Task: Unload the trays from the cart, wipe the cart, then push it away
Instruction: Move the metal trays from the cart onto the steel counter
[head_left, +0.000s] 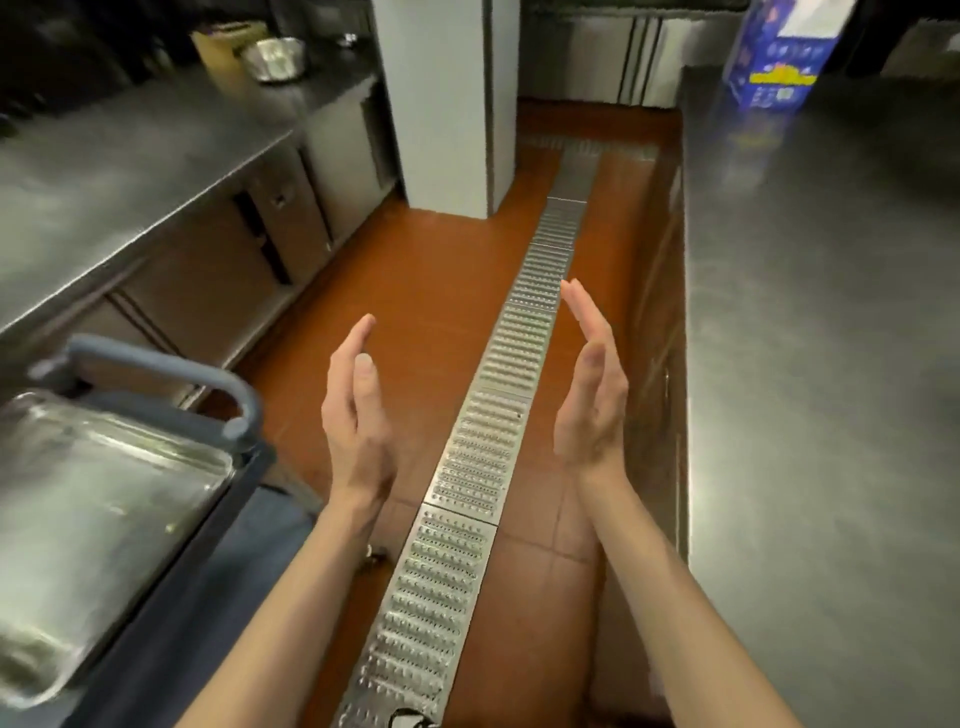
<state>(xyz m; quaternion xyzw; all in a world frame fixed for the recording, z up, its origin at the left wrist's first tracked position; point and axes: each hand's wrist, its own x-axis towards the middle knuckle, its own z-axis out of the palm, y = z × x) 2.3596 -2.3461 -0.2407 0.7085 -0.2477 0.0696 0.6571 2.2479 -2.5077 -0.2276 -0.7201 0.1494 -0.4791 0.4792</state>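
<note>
A steel tray (98, 514) lies on the dark blue cart (171, 597) at the lower left; the cart's grey handle (171, 371) arches over its near end. My left hand (356, 410) and my right hand (592, 389) are raised in front of me over the floor, palms facing each other, fingers straight, holding nothing. Both hands are to the right of the cart and touch neither it nor the tray.
A steel counter (831, 364) runs along the right with a blue box (774, 57) at its far end. Another steel counter (130, 171) with cabinets lines the left, a metal bowl (272, 57) on it. A metal drain grate (498, 415) crosses the red tile floor; a white pillar (441, 104) stands ahead.
</note>
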